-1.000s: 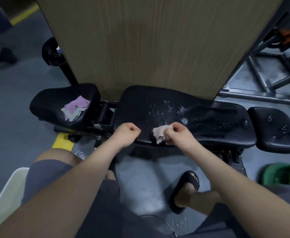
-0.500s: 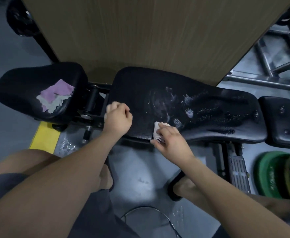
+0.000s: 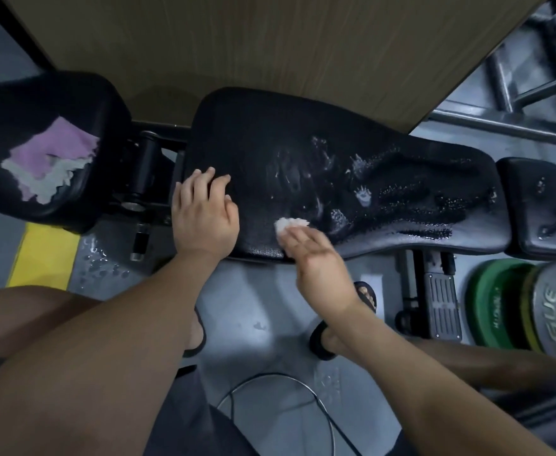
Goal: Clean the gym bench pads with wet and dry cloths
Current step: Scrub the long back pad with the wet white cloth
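A person's right hand, fingers straight, presses a small white cloth onto the wet bench pad near its 6 o'clock edge. The left hand rests flat, fingers relaxed, at the surface's 9 o'clock end. A purple cloth lies on the seat pad beyond.

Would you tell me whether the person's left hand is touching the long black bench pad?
Touching. The head view shows the left hand lying palm-down on the long black bench pad at its near corner.
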{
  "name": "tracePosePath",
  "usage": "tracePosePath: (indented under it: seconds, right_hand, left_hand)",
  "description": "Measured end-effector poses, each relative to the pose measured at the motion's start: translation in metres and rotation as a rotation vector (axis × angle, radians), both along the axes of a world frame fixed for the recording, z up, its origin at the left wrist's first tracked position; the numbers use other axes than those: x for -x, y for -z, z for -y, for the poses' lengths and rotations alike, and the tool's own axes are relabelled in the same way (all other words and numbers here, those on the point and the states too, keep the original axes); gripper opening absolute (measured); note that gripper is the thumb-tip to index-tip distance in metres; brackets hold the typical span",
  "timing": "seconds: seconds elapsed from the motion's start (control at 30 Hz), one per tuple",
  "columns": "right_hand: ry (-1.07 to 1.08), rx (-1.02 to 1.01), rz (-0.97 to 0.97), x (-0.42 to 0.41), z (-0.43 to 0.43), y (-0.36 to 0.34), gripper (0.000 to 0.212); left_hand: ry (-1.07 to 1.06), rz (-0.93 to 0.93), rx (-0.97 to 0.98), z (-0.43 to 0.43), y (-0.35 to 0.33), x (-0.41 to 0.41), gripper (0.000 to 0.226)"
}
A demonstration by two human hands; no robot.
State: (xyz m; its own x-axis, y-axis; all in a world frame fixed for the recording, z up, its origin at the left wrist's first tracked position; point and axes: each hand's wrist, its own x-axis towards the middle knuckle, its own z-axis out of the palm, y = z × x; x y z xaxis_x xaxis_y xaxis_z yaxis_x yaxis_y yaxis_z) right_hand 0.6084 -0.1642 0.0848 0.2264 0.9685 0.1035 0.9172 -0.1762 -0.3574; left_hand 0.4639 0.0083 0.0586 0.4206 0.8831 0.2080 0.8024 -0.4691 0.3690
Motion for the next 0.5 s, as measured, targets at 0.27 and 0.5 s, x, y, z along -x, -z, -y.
tracePosePath:
  seconds: [0.27, 0.5]
  right_hand:
    - [0.03, 0.054, 0.009, 0.04, -0.024, 0.0, 0.068]
    - [0.31, 0.176, 0.068, -0.035, 0.021, -0.011, 0.07]
  left_hand:
    - [0.004, 0.003, -0.022, 0.001, 0.0, 0.002, 0.044]
    - [-0.006, 0.0, -0.042, 0.001, 0.0, 0.002, 0.043]
